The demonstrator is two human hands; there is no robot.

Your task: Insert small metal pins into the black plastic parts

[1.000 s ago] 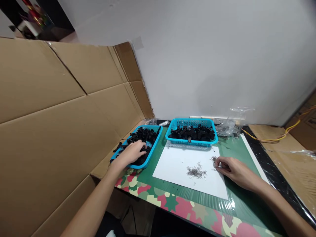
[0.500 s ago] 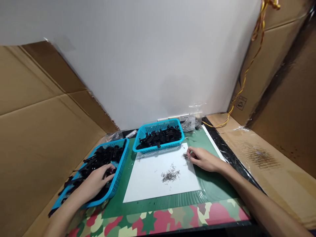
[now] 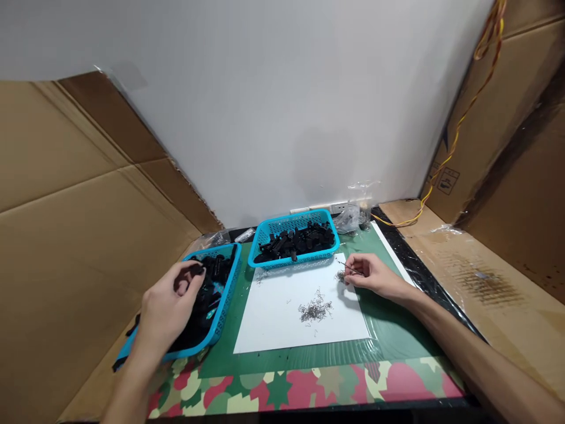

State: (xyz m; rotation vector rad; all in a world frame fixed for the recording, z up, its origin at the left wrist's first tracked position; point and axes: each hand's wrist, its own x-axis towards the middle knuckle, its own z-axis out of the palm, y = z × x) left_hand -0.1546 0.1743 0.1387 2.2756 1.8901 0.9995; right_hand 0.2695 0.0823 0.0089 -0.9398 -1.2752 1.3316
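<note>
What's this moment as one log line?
Left hand: holds black part, at left basket | Right hand: pinches thin tool, beside small pile | White paper: bears larger pile of wiry bits

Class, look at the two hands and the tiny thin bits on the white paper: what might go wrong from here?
1. The small pile of bits lies beside the right hand; a careless brush could scatter it off the white paper, which has no raised rim.
2. The left hand seems to pinch a dark piece over the left basket; if it slipped, it might get lost among the black parts there.
</note>
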